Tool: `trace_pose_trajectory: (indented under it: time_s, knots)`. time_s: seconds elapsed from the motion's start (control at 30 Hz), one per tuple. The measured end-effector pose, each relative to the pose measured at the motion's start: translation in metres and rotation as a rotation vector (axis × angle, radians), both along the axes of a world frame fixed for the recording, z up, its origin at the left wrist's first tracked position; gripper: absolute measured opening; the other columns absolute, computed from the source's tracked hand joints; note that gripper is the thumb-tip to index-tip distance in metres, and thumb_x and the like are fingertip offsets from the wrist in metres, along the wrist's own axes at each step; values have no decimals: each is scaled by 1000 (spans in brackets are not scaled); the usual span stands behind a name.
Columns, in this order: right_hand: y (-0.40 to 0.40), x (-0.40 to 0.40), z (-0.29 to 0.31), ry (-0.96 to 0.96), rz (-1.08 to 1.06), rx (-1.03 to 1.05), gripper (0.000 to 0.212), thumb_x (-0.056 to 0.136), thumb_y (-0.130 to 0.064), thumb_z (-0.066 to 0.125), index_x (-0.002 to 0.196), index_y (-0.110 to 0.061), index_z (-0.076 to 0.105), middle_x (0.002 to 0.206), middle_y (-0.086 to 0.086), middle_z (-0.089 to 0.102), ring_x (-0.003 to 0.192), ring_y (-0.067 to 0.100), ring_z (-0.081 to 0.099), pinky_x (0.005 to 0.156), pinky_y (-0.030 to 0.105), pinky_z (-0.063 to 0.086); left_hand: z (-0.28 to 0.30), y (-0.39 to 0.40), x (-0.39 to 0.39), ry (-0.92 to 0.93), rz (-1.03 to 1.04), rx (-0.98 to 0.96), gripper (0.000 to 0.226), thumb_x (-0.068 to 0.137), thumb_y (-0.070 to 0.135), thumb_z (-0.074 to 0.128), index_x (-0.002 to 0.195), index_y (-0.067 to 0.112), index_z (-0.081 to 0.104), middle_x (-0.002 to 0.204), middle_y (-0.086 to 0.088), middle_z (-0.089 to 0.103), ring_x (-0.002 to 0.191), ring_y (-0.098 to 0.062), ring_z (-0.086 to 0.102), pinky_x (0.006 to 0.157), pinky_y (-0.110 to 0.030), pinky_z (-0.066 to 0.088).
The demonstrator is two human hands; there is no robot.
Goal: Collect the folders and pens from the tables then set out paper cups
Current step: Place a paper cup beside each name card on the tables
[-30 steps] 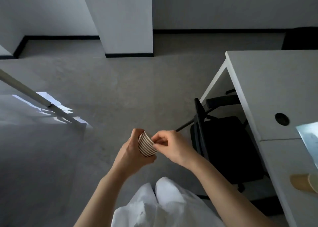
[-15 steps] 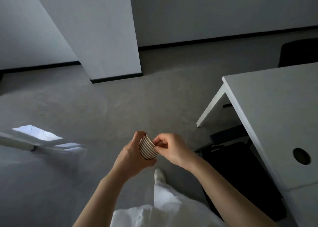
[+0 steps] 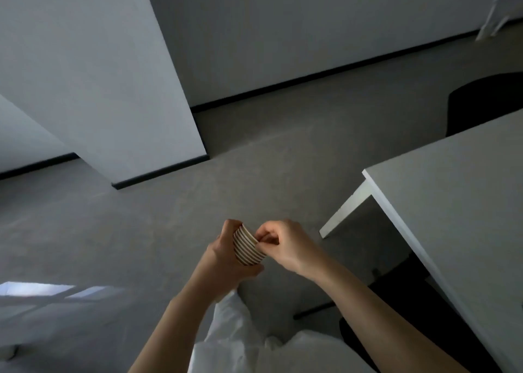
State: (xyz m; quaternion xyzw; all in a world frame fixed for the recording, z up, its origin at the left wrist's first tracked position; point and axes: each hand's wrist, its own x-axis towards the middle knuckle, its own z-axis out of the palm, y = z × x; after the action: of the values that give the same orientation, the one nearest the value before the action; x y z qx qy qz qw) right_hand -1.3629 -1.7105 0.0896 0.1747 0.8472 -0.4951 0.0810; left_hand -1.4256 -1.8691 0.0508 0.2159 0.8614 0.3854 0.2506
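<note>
Table (image 3: 452,202) nearer; cup stack (image 3: 247,245) between hands

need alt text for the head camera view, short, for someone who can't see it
Seen from above, a person's left hand holds a stack of nested paper cups while the right hand pinches the rim of the top cup. They stand on a grey floor beside a white table.
</note>
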Motion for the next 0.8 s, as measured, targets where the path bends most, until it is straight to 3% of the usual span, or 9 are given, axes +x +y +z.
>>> trace_pose_trajectory:
  time_s: [0.13,0.3,0.4,0.53,0.63,0.7,0.8]
  knots:
    - [17,-60,0,-2,-78,19,13,80,-8,68,91,-11,71,78,-3,69,66,-3,60,60,4,42,4,22,-75,-29,-112,-27,77,54,29,89,114,34,40,86,7,61,73,-5,60,56,-13,45]
    - [38,-137,8,25,-228,61,18,73,-13,78,89,-12,69,76,-2,68,65,3,61,63,12,45,14,49,-179,65,-333,-20,94,52,30,92,133,32,43,106,15,56,93,-4,56,73,-2,39]
    - [54,-170,14,42,-314,83,22,72,-17,80,90,-13,69,71,-12,62,63,-2,59,63,7,44,17,76,-225,96,-401,0,100,51,33,93,137,31,42,114,14,55,101,-3,54,84,-8,42]
    - [90,-195,13,56,-476,35,18,74,-16,77,90,-14,69,69,-18,60,63,-11,59,64,6,47,11,125,-264,41,-491,-22,101,50,34,93,136,36,41,113,15,56,100,-1,55,77,-3,39]
    - [123,-204,8,46,-601,1,17,73,-16,77,89,-16,70,73,-13,66,70,-1,65,70,15,53,7,168,-283,14,-566,-20,96,50,33,92,132,40,43,112,18,58,99,2,57,79,-11,46]
    - [153,-209,2,46,-709,-23,17,71,-16,77,87,-18,70,78,-6,71,75,7,69,74,24,57,5,203,-294,6,-612,-9,93,52,32,92,132,41,44,112,19,60,97,7,57,74,-5,43]
    - [199,-216,-5,35,-829,-55,16,68,-18,77,82,-22,71,77,-5,73,75,8,70,74,27,58,6,254,-308,-18,-652,7,90,54,32,90,131,42,45,111,21,60,96,7,58,70,-4,42]
